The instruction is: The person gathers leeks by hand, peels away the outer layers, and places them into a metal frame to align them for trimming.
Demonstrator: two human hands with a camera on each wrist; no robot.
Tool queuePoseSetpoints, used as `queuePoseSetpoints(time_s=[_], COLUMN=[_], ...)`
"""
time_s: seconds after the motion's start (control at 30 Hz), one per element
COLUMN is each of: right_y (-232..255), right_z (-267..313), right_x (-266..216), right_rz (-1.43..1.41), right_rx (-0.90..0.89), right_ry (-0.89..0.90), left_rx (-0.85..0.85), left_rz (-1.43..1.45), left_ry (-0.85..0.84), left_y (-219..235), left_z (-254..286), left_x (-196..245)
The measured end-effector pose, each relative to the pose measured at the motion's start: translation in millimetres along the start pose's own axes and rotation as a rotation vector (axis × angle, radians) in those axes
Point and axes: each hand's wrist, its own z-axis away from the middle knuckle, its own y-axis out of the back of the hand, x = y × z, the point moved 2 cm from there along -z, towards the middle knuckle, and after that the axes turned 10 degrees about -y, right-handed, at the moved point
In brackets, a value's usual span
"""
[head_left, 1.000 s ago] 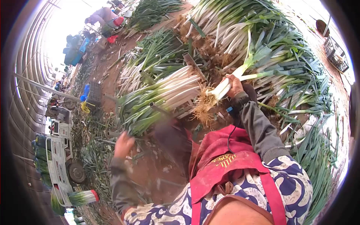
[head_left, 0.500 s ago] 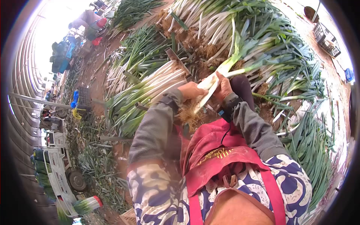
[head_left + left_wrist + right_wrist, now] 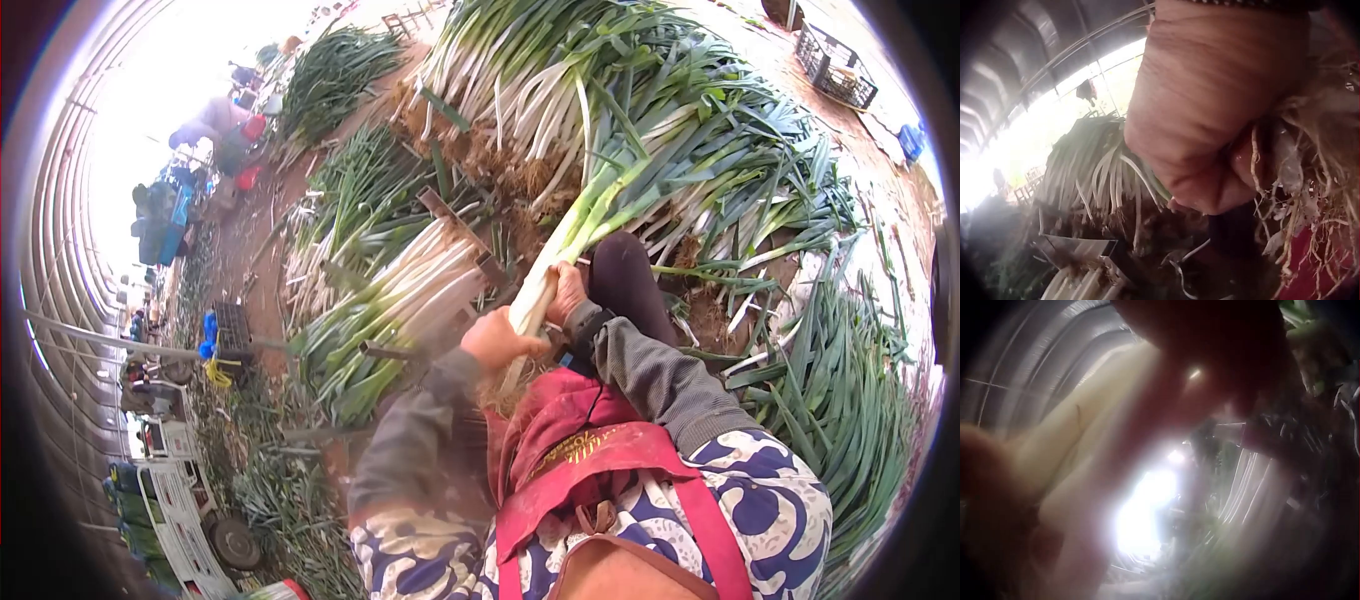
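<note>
Several leeks point(image 3: 537, 295) slant across the head view, white shanks down toward the lap and green leaves up over the pile. My right hand point(image 3: 567, 294) grips the shanks from the right. Across from it my left hand point(image 3: 500, 342), slightly blurred, curls round the white part just above the roots point(image 3: 508, 392). In the left wrist view, that hand point(image 3: 1210, 112) has its fingers bent in, with stringy roots point(image 3: 1319, 187) beside it. The shanks point(image 3: 1079, 419) look large and blurred in the right wrist view, under my right hand's fingers point(image 3: 1166, 406).
Left of my hands a leek bundle point(image 3: 425, 280) lies in a metal frame point(image 3: 460, 232). A big leek pile point(image 3: 640, 110) spreads ahead, with more leeks point(image 3: 835, 400) at the right. A black crate point(image 3: 838, 68) stands far right, a white vehicle point(image 3: 185, 500) far left.
My left hand has come from the left side onto the shanks near the roots. The leeks and both hands have moved lower, closer to the red apron, and the head view has shifted.
</note>
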Motion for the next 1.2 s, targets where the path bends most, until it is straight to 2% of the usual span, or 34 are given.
queuePoseSetpoints(time_s=[0.03,0.1,0.2,0.27,0.3,0.33,0.37,0.4,0.43,0.47,0.5,0.53,0.63,0.67,0.73,0.87,0.9,0.93,1.0,1.03,1.07,1.1,1.13,1.2], right_y=[4.1,9.0,10.7,-12.8,-34.0,-46.5,-47.2,-65.4,-86.9,-108.8,-122.6,-146.7,-215.1,-238.3,-278.0,-343.2,-355.9,-363.6,-375.9,-372.3,-363.5,-350.7,-334.2,-288.3], right_z=[-3.2,-5.6,-6.1,15.9,40.5,51.6,48.9,61.4,73.0,83.2,82.2,90.9,101.3,105.3,103.1,74.7,65.3,48.4,15.9,-4.7,-32.4,-69.8,-99.7,-147.6], right_x=[0.2,1.1,-13.2,-9.2,-0.9,3.3,1.4,5.7,7.1,8.3,-0.9,5.9,14.1,21.7,42.8,114.6,137.5,160.0,207.7,232.1,251.8,265.8,281.0,299.8], right_rz=[-0.007,-0.011,0.142,-0.051,-0.122,-0.079,0.016,-0.027,0.017,0.036,0.482,0.376,0.61,0.742,0.916,1.445,1.585,1.676,1.981,1.99,1.994,2.232,2.305,2.686], right_rx=[-0.016,-0.055,-0.194,-0.213,-0.237,-0.202,-0.367,-0.36,-0.432,-0.42,-0.583,-0.542,-0.649,-0.664,-0.572,-0.688,-0.725,-0.819,-0.862,-0.94,-1.014,-0.978,-1.062,-0.863], right_ry=[-0.005,0.016,0.201,-0.058,-0.09,-0.06,-0.11,-0.1,-0.104,-0.078,0.082,0.063,0.073,0.098,0.112,0.411,0.467,0.567,0.632,0.685,0.74,0.753,0.745,0.756], left_rx=[0.029,0.013,-0.024,-0.033,-0.046,0.008,0.065,0.118,0.235,0.34,0.436,0.518,0.79,0.886,1.081,1.541,1.578,1.575,1.527,1.61,1.482,1.384,1.276,0.855], left_rz=[-0.107,-0.121,-0.25,-0.37,-0.4,-0.408,-0.414,-0.418,-0.399,-0.38,-0.364,-0.352,-0.304,-0.227,-0.081,0.191,0.29,0.532,1.016,1.167,1.57,1.728,1.879,2.527], left_ry=[-0.016,-0.018,-0.034,0.013,-0.007,-0.022,-0.034,-0.045,-0.074,-0.107,-0.147,-0.156,-0.208,-0.225,-0.264,-0.311,-0.254,-0.221,-0.158,-0.398,-0.56,-0.514,-0.466,-0.682], left_y=[-3.4,-1.3,10.9,26.1,32.7,36.4,38.7,39.7,41.3,40.7,37.0,32.9,31.9,29.9,24.5,15.1,10.6,12.8,17.1,23.2,22.9,18.6,9.4,-11.9], left_z=[2.4,9.1,27.9,53.7,64.5,76.9,87.9,99.4,111.1,122.4,130.9,136.8,144.8,141.6,124.1,57.9,35.8,15.5,-24.4,-46.5,-69.5,-87.6,-107.6,-149.0], left_x=[-5.3,-10.3,-3.9,19.3,27.4,32.8,36.8,38.5,39.3,39.4,37.6,33.4,16.7,6.4,-19.8,-71.1,-83.9,-95.7,-119.1,-134.1,-149.5,-168.4,-190.4,-218.5])
